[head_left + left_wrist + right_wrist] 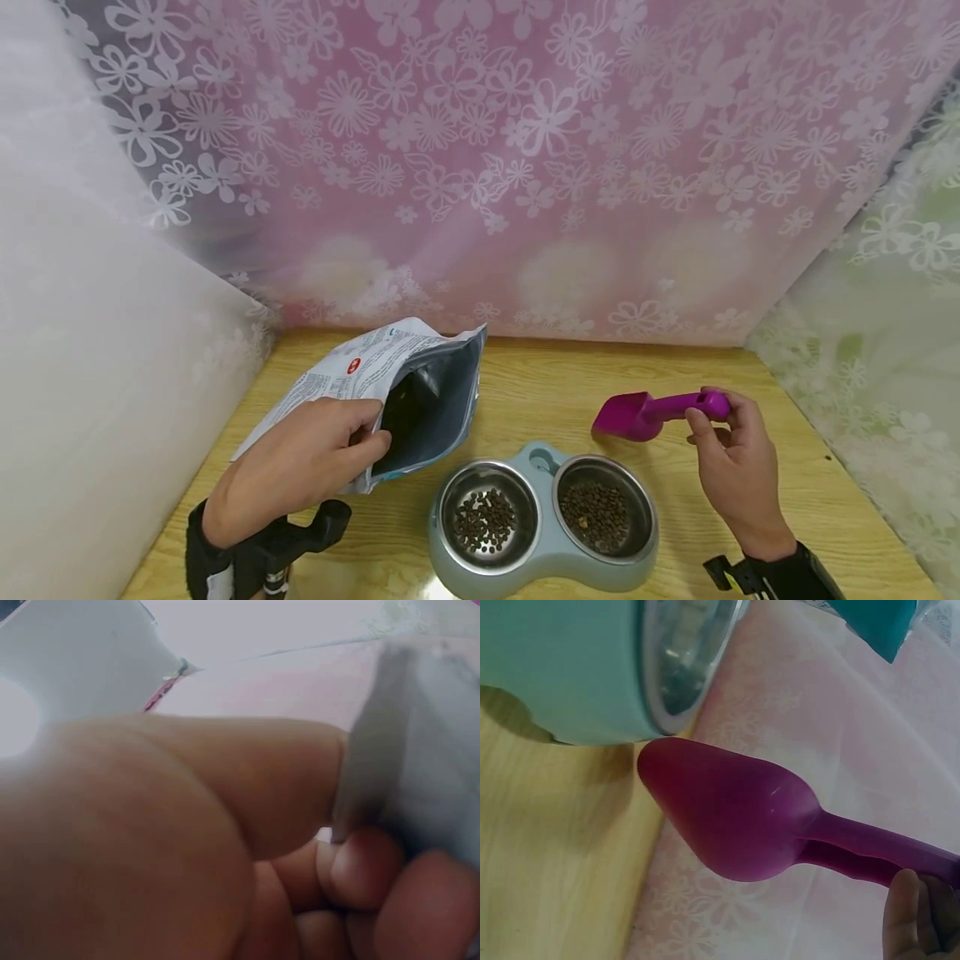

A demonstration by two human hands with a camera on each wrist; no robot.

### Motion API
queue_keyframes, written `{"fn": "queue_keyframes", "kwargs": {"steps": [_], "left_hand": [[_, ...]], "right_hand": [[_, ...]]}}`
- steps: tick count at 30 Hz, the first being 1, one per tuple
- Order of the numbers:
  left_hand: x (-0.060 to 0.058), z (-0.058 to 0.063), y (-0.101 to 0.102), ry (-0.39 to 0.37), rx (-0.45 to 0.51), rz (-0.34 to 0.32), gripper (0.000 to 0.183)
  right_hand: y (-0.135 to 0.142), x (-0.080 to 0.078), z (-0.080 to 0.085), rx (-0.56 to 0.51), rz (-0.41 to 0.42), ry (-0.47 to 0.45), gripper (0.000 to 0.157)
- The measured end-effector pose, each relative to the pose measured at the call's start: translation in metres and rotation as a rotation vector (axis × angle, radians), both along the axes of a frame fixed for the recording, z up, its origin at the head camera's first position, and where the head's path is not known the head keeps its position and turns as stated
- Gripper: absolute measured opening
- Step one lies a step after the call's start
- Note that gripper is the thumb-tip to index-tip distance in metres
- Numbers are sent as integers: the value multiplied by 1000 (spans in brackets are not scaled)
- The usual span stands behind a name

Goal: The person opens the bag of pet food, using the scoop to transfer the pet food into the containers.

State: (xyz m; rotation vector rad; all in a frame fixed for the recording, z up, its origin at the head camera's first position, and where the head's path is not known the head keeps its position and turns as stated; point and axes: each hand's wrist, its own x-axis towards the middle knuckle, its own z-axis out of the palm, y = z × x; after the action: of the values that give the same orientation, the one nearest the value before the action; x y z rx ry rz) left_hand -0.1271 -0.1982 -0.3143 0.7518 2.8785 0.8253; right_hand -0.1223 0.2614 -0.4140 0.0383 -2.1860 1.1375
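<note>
My left hand (pixel 322 446) pinches the near edge of an open pet food bag (pixel 442 408), its mouth facing right and dark kibble showing inside. In the left wrist view the thumb and fingers (pixel 367 866) grip the bag's edge (pixel 375 742). On the right, my right hand (pixel 738 467) holds a purple scoop (pixel 630 417) by its handle, above the table, its bowl pointing left. The scoop (pixel 735 810) fills the middle of the right wrist view. A light blue double feeder (pixel 543 500) stands between the hands.
Kibble lies in the left steel bowl (pixel 491 467) and more of it in the right steel bowl (pixel 637 483). The feeder sits near the front of the wooden table (pixel 540 392). A pink flowered curtain (pixel 480 208) hangs behind, with pale sheets on both sides.
</note>
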Motion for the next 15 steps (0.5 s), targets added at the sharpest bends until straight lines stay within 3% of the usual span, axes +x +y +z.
{"fn": "queue_keyframes", "kwargs": {"steps": [8,15], "left_hand": [[1,0,0,-12,-1,9,35],[0,1,0,-14,-4,11,34]], "right_hand": [[3,4,-12,-28,-24,-10,38],[9,13,-21,-14,-74,-122,40]]}}
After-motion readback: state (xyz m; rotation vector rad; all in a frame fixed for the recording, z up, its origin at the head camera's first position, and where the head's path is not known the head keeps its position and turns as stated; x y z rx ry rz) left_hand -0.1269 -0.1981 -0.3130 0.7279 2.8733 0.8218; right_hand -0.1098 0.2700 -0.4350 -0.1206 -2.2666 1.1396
